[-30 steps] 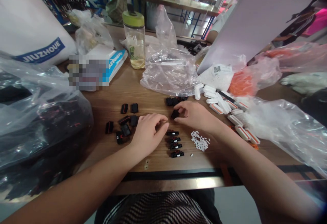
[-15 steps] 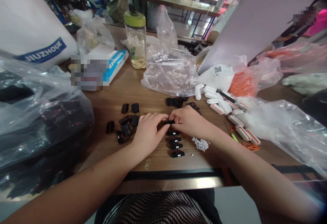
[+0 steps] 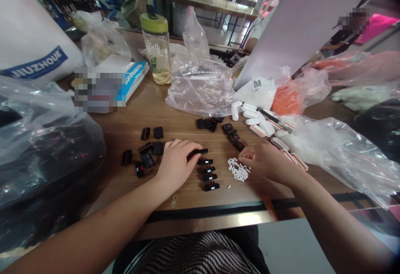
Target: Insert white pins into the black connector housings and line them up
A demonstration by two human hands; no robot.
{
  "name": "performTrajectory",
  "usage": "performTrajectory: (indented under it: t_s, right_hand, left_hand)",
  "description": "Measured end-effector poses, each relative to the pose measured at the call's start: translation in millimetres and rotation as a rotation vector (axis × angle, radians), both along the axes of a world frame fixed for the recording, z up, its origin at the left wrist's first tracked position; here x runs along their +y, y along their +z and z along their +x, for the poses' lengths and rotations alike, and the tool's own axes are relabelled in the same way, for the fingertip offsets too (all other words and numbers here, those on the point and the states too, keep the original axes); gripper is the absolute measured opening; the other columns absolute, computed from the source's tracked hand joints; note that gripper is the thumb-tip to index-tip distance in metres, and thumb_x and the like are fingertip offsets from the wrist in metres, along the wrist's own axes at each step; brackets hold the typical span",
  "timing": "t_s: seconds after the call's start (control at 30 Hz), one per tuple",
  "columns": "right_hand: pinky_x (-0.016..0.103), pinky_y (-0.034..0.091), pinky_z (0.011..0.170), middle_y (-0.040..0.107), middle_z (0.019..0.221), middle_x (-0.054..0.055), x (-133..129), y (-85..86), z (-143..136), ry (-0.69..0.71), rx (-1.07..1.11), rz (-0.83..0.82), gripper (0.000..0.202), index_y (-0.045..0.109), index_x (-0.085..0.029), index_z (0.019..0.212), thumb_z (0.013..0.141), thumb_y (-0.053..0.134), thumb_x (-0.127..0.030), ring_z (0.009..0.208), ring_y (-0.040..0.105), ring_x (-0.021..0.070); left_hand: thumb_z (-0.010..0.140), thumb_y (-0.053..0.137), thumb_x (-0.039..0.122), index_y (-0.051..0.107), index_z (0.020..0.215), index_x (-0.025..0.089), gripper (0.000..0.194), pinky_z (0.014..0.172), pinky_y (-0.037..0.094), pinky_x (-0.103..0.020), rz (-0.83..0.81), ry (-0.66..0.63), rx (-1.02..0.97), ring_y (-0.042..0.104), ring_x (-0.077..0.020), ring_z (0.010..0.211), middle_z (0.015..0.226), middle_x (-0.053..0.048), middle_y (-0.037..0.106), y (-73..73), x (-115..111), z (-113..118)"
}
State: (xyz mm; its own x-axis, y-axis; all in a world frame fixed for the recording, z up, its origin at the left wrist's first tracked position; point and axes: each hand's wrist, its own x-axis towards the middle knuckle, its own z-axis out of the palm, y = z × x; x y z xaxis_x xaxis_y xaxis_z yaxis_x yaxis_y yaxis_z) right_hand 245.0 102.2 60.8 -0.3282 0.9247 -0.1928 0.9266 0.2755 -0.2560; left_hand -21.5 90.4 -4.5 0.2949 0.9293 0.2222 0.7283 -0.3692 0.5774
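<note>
Black block (image 3: 203,151), pinched in left hand (image 3: 176,159), at far end of row of four more black blocks (image 3: 208,178) with white dots. Just gone from block: right hand (image 3: 265,160), now right by pile of white bits (image 3: 239,170). So block in left fingers alone. Right fingers curled in; cannot tell if holding anything. In big clear bag (image 3: 53,149) at left: dark things. In bottle (image 3: 156,51): bit of yellow drink. In small bag (image 3: 287,99) at right: something orange. In crumpled clear bag (image 3: 200,90) at back: hard to tell.
</note>
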Motion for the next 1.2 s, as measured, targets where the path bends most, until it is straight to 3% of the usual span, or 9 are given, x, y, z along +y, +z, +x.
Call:
performTrajectory:
  t_s: [0.1, 0.27, 0.37, 0.6, 1.03, 1.2]
  right_hand:
    - [0.027, 0.036, 0.057, 0.070, 0.066, 0.001, -3, -9.8, 2, -0.024, 0.031, -0.061, 0.023, 0.071, -0.021, 0.068, 0.083, 0.055, -0.028, 0.057, 0.057, 0.0144]
    - [0.028, 0.033, 0.063, 0.064, 0.061, 0.000, -1, -18.4, 2, 0.130, -0.044, 0.089, 0.026, 0.060, -0.019, 0.058, 0.082, 0.051, -0.018, 0.057, 0.051, 0.0129]
    - [0.028, 0.034, 0.067, 0.066, 0.067, 0.001, 1, -17.8, 7, 0.187, -0.026, 0.112, 0.024, 0.062, -0.020, 0.061, 0.082, 0.051, -0.017, 0.062, 0.054, 0.0144]
    - [0.027, 0.032, 0.059, 0.057, 0.057, -0.002, -5, -15.3, 11, 0.106, -0.010, 0.099, 0.029, 0.056, -0.020, 0.057, 0.086, 0.049, -0.020, 0.055, 0.048, 0.0127]
    - [0.028, 0.039, 0.067, 0.069, 0.066, 0.002, -4, -22.6, 14, 0.132, 0.077, 0.083, 0.023, 0.070, -0.021, 0.070, 0.086, 0.054, -0.024, 0.064, 0.059, 0.0154]
    - [0.028, 0.039, 0.062, 0.068, 0.068, 0.000, -1, -19.8, 7, 0.053, 0.133, 0.052, 0.019, 0.068, -0.020, 0.069, 0.083, 0.056, -0.023, 0.060, 0.058, 0.0132]
  left_hand:
    - [0.092, 0.064, 0.022, 0.067, 0.101, 0.026, 0.011, 0.086, 0.038, -0.041, -0.001, 0.001, 0.013, 0.060, -0.0235, 0.095, 0.100, 0.000, 0.073, 0.0, 0, 1]
    - [0.091, 0.065, 0.022, 0.067, 0.102, 0.027, 0.012, 0.085, 0.038, -0.041, 0.003, -0.003, 0.009, 0.060, -0.0238, 0.096, 0.100, 0.000, 0.073, -1.1, 0, 1]
    - [0.091, 0.065, 0.022, 0.067, 0.101, 0.027, 0.012, 0.085, 0.038, -0.041, 0.009, -0.007, -0.002, 0.060, -0.0240, 0.095, 0.099, 0.001, 0.073, -1.7, 0, 0]
    - [0.090, 0.065, 0.021, 0.066, 0.100, 0.027, 0.012, 0.084, 0.038, -0.041, 0.017, -0.009, 0.005, 0.060, -0.0239, 0.094, 0.097, 0.001, 0.072, -0.7, -1, 0]
    - [0.089, 0.067, 0.020, 0.067, 0.101, 0.026, 0.013, 0.084, 0.037, -0.040, 0.021, -0.012, -0.016, 0.060, -0.0232, 0.093, 0.097, 0.002, 0.072, -1.9, 0, -1]
    - [0.086, 0.070, 0.017, 0.066, 0.098, 0.024, 0.015, 0.084, 0.037, -0.039, 0.010, 0.019, -0.038, 0.060, -0.0223, 0.089, 0.092, 0.001, 0.072, -0.6, -1, 1]
